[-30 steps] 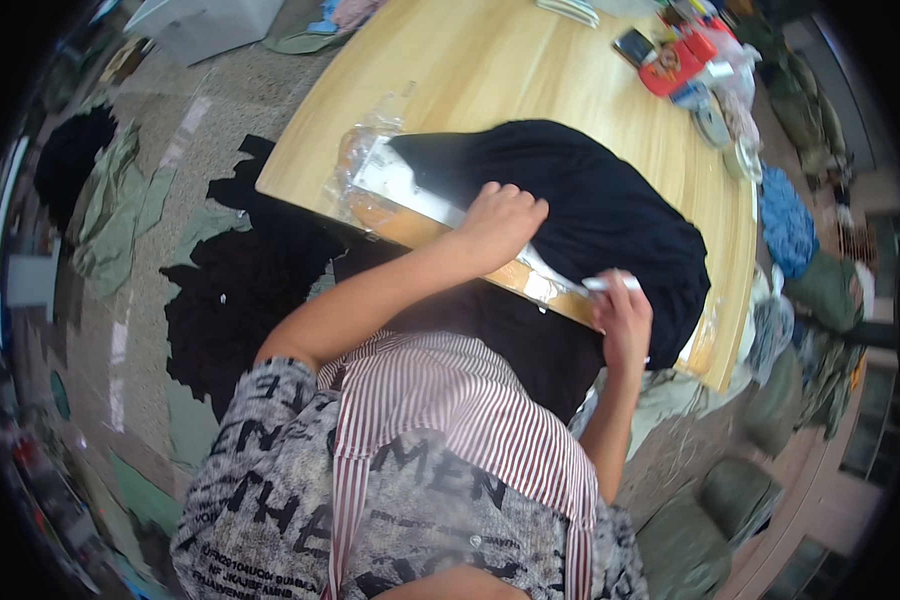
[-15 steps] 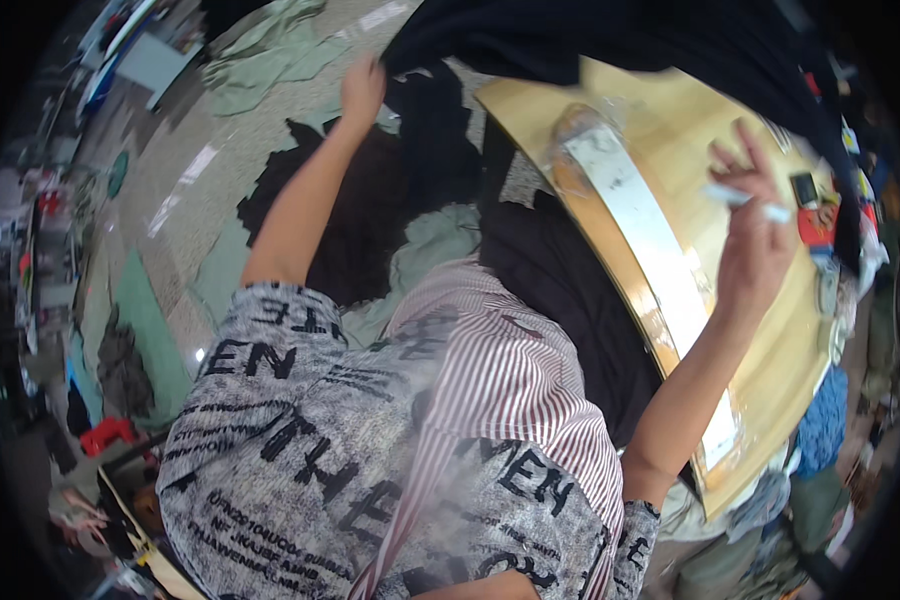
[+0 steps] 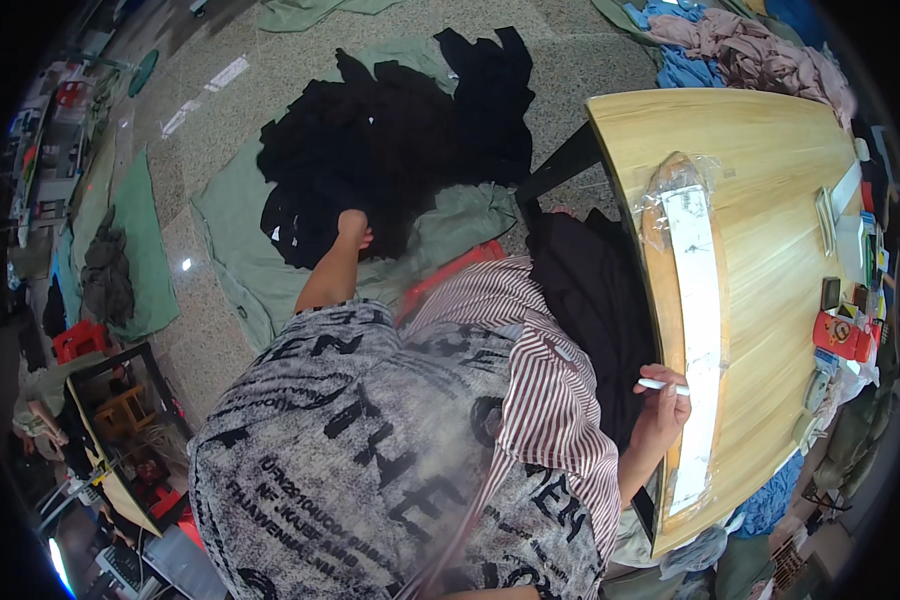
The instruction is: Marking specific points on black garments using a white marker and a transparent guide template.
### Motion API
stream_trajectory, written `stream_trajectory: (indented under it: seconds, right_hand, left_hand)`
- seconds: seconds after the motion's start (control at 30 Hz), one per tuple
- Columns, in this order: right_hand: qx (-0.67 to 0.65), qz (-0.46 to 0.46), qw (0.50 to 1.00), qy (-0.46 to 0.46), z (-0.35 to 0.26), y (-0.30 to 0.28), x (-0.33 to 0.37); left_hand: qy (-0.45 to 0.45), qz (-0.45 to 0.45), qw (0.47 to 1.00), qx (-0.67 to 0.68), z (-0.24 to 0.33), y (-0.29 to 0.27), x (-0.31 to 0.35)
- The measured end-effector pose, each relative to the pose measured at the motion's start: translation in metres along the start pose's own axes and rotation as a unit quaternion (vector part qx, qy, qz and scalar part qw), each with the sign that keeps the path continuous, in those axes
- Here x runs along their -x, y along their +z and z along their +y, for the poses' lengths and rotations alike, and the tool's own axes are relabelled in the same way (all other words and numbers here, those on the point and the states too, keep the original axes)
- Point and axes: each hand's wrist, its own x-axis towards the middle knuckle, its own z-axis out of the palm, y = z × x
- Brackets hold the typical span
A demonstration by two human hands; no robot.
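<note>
Holds in the right grip [image 3: 662,412] a white stick [image 3: 660,385], shaped like a pen and pinched between thumb and fingers, at the near edge of the wooden desk [image 3: 770,270]. Holds out the left grip [image 3: 352,230], with fingers bent, over the near side of a pile of black cloth [image 3: 370,130] on the floor [image 3: 290,60]; cannot tell if grasping some cloth there or staying apart from it. Has under this pile a green cloth [image 3: 232,230], visible around it. Has also a dark cloth [image 3: 590,300] just beside the desk, near the striped apron [image 3: 560,420]. Finds on the desk a long white strip [image 3: 692,340], lying flat along the near edge, with crumpled clear plastic [image 3: 670,190] around the far end, and, at the opposite side, a red packet [image 3: 842,335] among small things.
</note>
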Motion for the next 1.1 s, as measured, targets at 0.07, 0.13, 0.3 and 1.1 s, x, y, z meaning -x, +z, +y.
stream_trajectory:
  seconds: [0.07, 0.13, 0.3, 1.1]
  right_hand:
    - [-0.024, 0.032, 0.999, 0.007, 0.008, 0.002, 0.008]
    - [-0.062, 0.072, 0.995, 0.032, 0.007, 0.008, 0.016]
    - [-0.087, 0.113, 0.989, 0.043, 0.023, 0.003, 0.034]
    - [-0.209, 0.124, 0.967, 0.080, 0.052, 0.010, 0.046]
  left_hand:
    - [0.085, 0.041, 0.994, 0.062, 0.045, 0.018, 0.038]
    - [0.211, 0.079, 0.955, 0.193, 0.097, 0.025, 0.066]
    - [0.406, 0.000, 0.855, 0.323, 0.302, 0.000, 0.131]
    - [0.500, -0.461, 0.708, -0.192, 0.048, 0.157, 0.329]
